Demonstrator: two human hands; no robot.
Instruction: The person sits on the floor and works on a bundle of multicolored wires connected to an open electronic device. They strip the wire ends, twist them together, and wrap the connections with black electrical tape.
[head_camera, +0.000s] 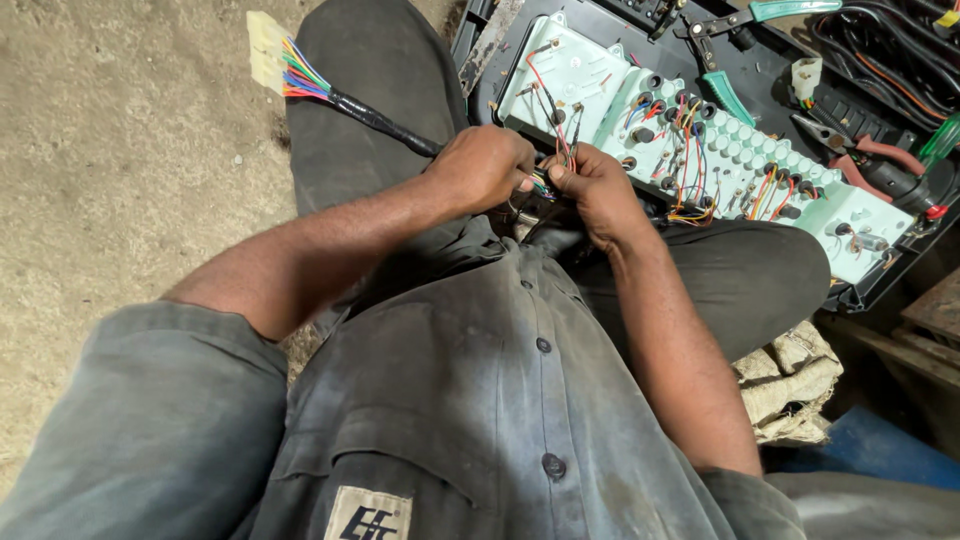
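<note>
Wiring is lying across the person's lap: a black-sleeved cable harness running far-left to a cream plastic connector, where its coloured strands are fanning out. The left hand is closing its fingers around the sleeved end, while the right hand is pinching thin loose wires between thumb and fingertips. Just beyond, a pale green instrument panel back is resting in a black tray.

I note a bare concrete floor. Directly on it: a folded burlap sack, with a blue object just beside it.
</note>
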